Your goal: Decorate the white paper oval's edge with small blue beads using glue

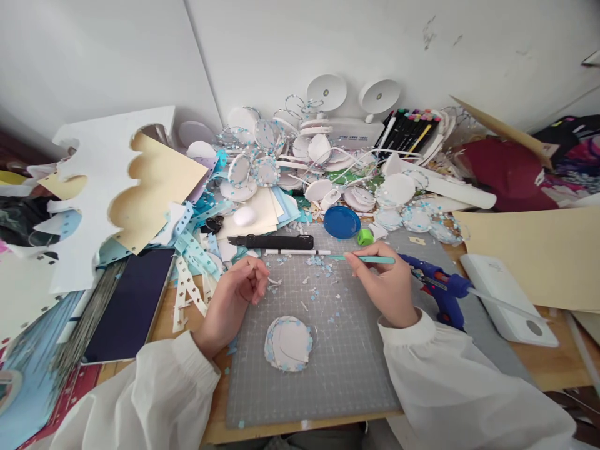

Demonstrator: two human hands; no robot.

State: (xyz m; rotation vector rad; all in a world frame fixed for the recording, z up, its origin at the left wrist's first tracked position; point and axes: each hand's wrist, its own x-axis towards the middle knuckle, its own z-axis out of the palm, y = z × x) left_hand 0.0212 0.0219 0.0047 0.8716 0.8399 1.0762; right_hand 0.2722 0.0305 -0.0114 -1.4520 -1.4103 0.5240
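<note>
My right hand (387, 281) pinches slim teal tweezers (382, 259), whose tip points left over a scatter of tiny blue paper flowers (321, 265). My left hand (241, 284) rests at the left of the grey cutting mat (347, 369), fingers loosely curled, and nothing shows in them. Between my forearms, nearer me, lies a round white disc (288, 344) with small light-blue flowers around its rim. Beyond my hands, a white pen (297, 252) and a black utility knife (272, 242) lie side by side.
A blue hot glue gun (440, 287) lies right of my right hand. A blue round lid (342, 222) and a green object (364, 237) stand behind it. Decorated white discs (267, 169) pile up by the wall. A dark tablet (131, 306) and paper scraps (190, 281) lie left.
</note>
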